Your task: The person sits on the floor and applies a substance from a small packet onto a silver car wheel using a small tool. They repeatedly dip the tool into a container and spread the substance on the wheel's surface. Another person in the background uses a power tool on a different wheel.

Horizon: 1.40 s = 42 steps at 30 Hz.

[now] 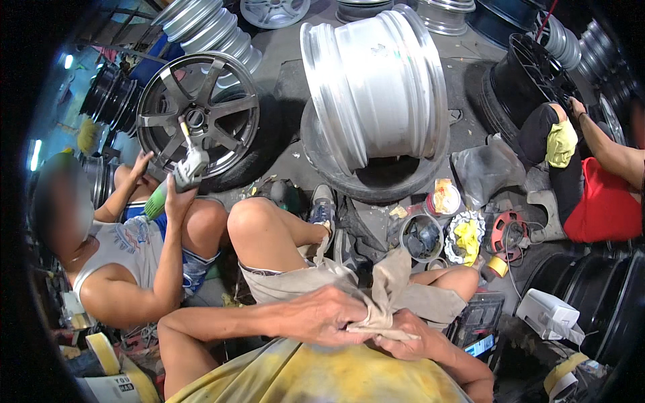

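My left hand (324, 316) is closed on a beige cloth (384, 305) in front of my waist. Gripping the same cloth from the other side is my right hand (411, 337), its fingers wrapped around a loose end. Between the hands the fabric bunches into a knot, and one end stands up above it. More of this cloth drapes over my thighs. Some of my fingertips are hidden in its folds. Beyond my knees, a large silver wheel rim (379, 94) stands on a black tire (319, 178).
To the left, a seated person holds a green-handled power tool (191, 168) against a dark spoked wheel (198, 121). Another person sits at the right beside a black wheel (524, 84). A bucket (421, 238), tape rolls (497, 266) and a plastic bag (489, 168) lie between.
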Tool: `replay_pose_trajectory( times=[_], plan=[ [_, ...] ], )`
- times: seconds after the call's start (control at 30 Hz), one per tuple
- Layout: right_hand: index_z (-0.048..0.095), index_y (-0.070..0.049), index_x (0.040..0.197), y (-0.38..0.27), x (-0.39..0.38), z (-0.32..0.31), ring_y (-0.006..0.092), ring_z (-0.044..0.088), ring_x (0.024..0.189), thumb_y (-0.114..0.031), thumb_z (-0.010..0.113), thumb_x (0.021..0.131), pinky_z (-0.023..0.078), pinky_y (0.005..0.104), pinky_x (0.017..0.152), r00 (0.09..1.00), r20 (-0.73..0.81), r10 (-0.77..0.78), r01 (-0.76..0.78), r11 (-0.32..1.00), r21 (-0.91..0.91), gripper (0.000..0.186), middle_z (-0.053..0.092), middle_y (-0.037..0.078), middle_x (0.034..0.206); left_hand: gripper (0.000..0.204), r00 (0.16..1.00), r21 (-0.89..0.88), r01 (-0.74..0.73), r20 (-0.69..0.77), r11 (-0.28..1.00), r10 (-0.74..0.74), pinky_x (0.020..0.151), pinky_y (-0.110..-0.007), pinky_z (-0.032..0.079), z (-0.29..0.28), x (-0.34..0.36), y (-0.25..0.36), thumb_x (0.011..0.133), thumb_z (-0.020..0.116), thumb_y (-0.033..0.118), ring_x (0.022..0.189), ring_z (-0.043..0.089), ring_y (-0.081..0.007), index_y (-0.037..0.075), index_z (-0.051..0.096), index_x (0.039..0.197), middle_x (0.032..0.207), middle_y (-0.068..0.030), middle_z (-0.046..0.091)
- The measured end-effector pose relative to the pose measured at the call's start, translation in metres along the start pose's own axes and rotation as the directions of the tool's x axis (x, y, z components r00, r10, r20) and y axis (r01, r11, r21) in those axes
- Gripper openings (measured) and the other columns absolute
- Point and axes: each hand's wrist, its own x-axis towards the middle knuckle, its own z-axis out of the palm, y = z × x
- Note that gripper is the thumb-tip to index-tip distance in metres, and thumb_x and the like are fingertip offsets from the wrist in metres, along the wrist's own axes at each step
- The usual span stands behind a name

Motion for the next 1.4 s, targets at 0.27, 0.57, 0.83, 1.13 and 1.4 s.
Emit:
replay_pose_trajectory(
  times=[0.27,0.57,0.83,1.13,1.4],
  plan=[
    [0.064,-0.001,0.117,-0.004,-0.019,-0.001,0.0374,0.060,0.059,-0.013,0.067,0.083,0.048,0.0444,0.056,0.976,0.177,0.127,-0.126,0.992,-0.016,0.036,0.064,0.016,0.076,0.018,0.996,-0.112,0.086,-0.030,0.990,-0.089,0.053,-0.038,0.044,0.022,-0.018,-0.003,0.090,0.073,0.017,0.058,0.055,-0.0250,-0.001,0.069,0.093,0.066,-0.0132,0.059],
    [0.062,0.000,0.091,0.010,-0.039,-0.012,0.0381,0.059,0.059,-0.020,0.055,0.095,0.046,0.0444,0.056,0.876,0.123,0.467,-0.442,0.878,-0.185,0.022,0.056,0.021,0.064,0.018,0.981,-0.067,0.135,-0.130,0.989,-0.143,0.048,-0.035,0.039,0.002,-0.032,-0.014,0.089,0.076,0.017,0.049,0.049,-0.0212,0.000,0.071,0.092,0.064,-0.0117,0.058],
    [0.054,0.006,0.096,0.122,0.012,-0.016,0.0434,0.054,0.076,-0.015,0.040,0.104,0.043,0.0443,0.070,0.855,-0.376,0.357,-0.429,0.894,-0.127,0.027,0.053,0.024,0.081,0.024,0.936,0.453,0.313,-0.295,0.835,-0.191,0.067,-0.048,0.052,-0.044,0.017,-0.041,0.092,0.068,0.020,0.075,0.066,-0.0431,-0.003,0.064,0.098,0.081,-0.0228,0.065],
    [0.061,0.005,0.104,0.304,0.016,0.029,0.0467,0.057,0.094,-0.028,0.056,0.098,0.046,0.0537,0.084,0.805,-0.523,0.280,-0.514,0.769,-0.379,0.033,0.059,0.027,0.102,0.014,0.968,0.847,0.087,0.052,0.524,-0.244,0.064,-0.041,0.056,-0.062,0.084,-0.039,0.080,0.071,0.012,0.075,0.071,-0.0339,-0.002,0.070,0.079,0.076,-0.0208,0.069],
    [0.071,-0.003,0.087,0.275,-0.002,-0.068,0.0380,0.063,0.076,-0.020,0.063,0.093,0.050,0.0441,0.068,0.590,-0.800,0.114,-0.570,0.760,-0.312,0.020,0.064,0.018,0.082,0.020,0.960,0.827,0.043,0.121,0.561,-0.253,0.073,-0.042,0.056,-0.057,0.114,-0.062,0.084,0.072,0.019,0.086,0.069,-0.0337,0.000,0.070,0.090,0.086,-0.0193,0.069]
  ],
)
